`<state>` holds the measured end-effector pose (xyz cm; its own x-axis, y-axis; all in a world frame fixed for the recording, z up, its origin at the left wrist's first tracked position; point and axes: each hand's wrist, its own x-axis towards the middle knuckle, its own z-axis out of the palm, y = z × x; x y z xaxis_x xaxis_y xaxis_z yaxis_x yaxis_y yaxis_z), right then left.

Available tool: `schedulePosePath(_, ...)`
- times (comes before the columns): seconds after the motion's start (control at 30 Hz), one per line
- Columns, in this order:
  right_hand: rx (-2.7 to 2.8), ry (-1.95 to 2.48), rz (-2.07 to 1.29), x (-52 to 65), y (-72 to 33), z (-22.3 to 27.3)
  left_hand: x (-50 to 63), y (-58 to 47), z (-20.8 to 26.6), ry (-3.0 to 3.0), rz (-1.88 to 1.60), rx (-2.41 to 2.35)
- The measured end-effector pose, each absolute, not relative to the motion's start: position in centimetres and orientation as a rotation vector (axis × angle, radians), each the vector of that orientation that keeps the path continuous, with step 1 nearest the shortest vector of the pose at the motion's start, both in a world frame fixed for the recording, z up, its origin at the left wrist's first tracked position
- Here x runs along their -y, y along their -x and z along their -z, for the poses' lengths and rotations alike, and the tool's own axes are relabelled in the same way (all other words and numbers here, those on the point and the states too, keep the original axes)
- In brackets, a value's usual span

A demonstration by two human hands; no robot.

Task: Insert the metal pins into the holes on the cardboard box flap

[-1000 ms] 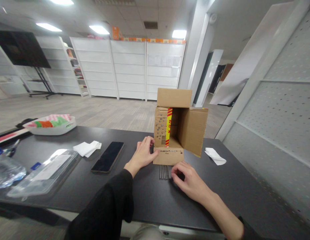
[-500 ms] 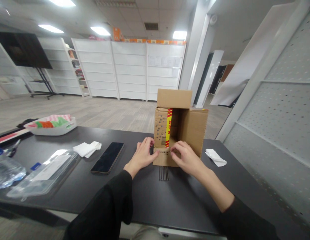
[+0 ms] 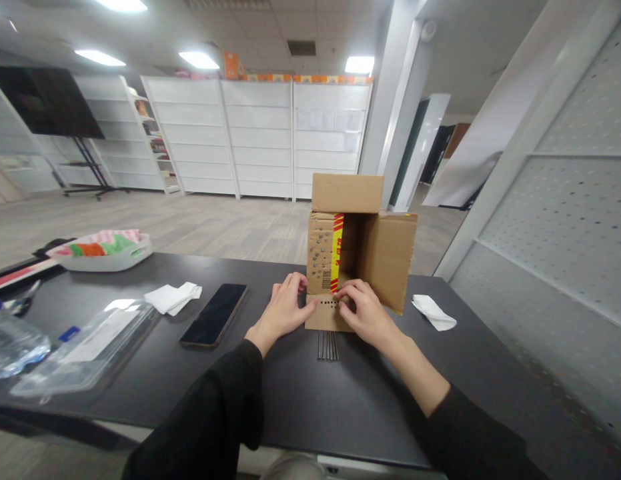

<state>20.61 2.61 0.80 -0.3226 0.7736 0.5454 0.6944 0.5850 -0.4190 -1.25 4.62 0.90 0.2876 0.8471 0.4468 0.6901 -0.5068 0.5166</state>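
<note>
An open cardboard box (image 3: pixel 390 260) stands on the black table, its opening facing me. Several dark round spots and a red-and-yellow tape strip (image 3: pixel 336 250) mark its left front flap. A row of small dark holes or dots runs along the lower flap (image 3: pixel 323 320). My left hand (image 3: pixel 283 308) rests at the box's left edge, thumb apart from the curved fingers. Over the right part of that row, my right hand (image 3: pixel 366 313) has thumb and finger drawn together; anything between them is too small to make out. Several thin metal nails (image 3: pixel 328 347) lie side by side before the flap.
To the left lie a phone (image 3: pixel 215 317), folded white tissues (image 3: pixel 173 297), a clear plastic case (image 3: pixel 90 350) and a water bottle (image 3: pixel 15 343). A white basket (image 3: pixel 110 260) sits farther back. Another tissue (image 3: pixel 434 313) lies right of the box, near a perforated panel (image 3: pixel 580 220).
My right hand and forearm have shifted slightly left over the lower flap. My left hand stays at the box edge, and the nails lie as before.
</note>
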Motion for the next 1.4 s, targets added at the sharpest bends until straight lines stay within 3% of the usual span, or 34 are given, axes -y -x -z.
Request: schedulePosePath(1.4, 2.04, 1.211, -0.14, -3.0, -20.7, 0.8, -4.4, 1.2, -1.0, -2.334, -1.016, -1.422)
